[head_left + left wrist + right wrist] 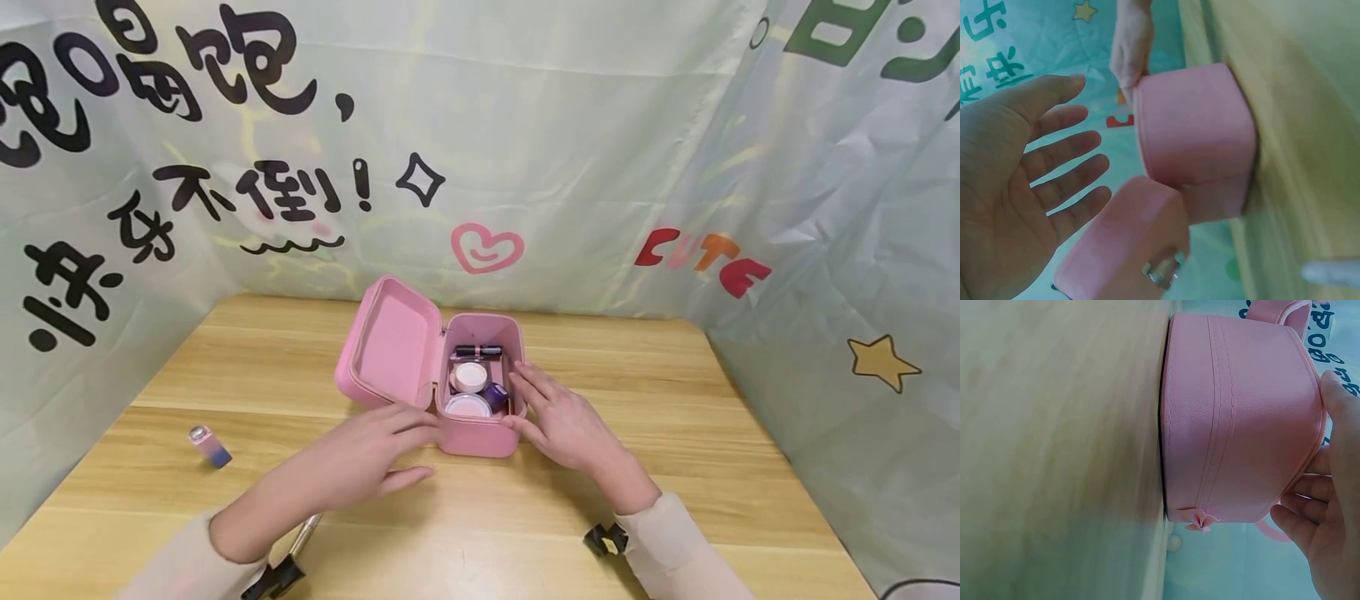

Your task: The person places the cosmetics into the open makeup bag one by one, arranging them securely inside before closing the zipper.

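A pink cosmetic case (477,437) stands on the table with its lid (397,346) swung out to the left. Inside lie a black tube (478,351), a white round jar (471,377), a purple-capped item (496,395) and a white round compact (468,406). My right hand (566,425) touches the case's right rim, its fingers along the edge and thumb by the front corner. Fingers spread and holding nothing, my left hand (1029,169) hovers in front of the lid. A metal clasp (1163,270) shows on the lid in the left wrist view.
A pink and blue lipstick-like tube (210,447) stands at the table's left. A slim metallic stick (304,537) lies partly hidden beside my left forearm. Printed cloth (585,167) hangs behind the wooden table (637,367) and along its sides.
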{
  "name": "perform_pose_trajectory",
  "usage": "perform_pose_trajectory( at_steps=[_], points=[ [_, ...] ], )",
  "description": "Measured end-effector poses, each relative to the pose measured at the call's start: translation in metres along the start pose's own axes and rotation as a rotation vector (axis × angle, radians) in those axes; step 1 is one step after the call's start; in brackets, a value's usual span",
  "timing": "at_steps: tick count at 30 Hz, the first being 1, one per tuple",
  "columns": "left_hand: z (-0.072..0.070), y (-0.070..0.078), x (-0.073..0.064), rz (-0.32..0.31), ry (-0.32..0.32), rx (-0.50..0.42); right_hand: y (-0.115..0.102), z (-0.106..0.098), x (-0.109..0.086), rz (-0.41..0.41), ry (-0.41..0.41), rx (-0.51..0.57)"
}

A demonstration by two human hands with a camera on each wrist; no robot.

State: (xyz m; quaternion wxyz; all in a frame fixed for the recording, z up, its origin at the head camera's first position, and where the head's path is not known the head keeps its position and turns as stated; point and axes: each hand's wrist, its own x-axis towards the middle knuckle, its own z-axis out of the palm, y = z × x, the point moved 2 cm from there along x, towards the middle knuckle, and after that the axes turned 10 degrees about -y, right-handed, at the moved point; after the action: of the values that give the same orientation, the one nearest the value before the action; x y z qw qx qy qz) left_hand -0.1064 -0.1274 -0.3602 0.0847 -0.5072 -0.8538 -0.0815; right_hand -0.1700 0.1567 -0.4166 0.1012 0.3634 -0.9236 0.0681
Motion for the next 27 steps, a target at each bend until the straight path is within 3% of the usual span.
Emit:
perform_pose_trajectory(
  at_steps=[5,15,19,27],
  points=[
    [0.007,-0.004,-0.021,-0.017,0.008,0.01,0.0,0.0,-0.001,0.002,0.002,-0.003],
    [0.023,-0.015,-0.06,-0.185,-0.06,-0.014,0.004,0.0,-0.002,-0.037,0.005,-0.014],
    [0.025,-0.02,-0.071,-0.255,-0.087,-0.027,0.001,-0.002,0.0,-0.018,0.002,-0.009],
    [0.029,-0.026,-0.084,-0.337,-0.135,-0.038,-0.012,-0.002,0.004,0.04,-0.009,-0.024]
  ],
)
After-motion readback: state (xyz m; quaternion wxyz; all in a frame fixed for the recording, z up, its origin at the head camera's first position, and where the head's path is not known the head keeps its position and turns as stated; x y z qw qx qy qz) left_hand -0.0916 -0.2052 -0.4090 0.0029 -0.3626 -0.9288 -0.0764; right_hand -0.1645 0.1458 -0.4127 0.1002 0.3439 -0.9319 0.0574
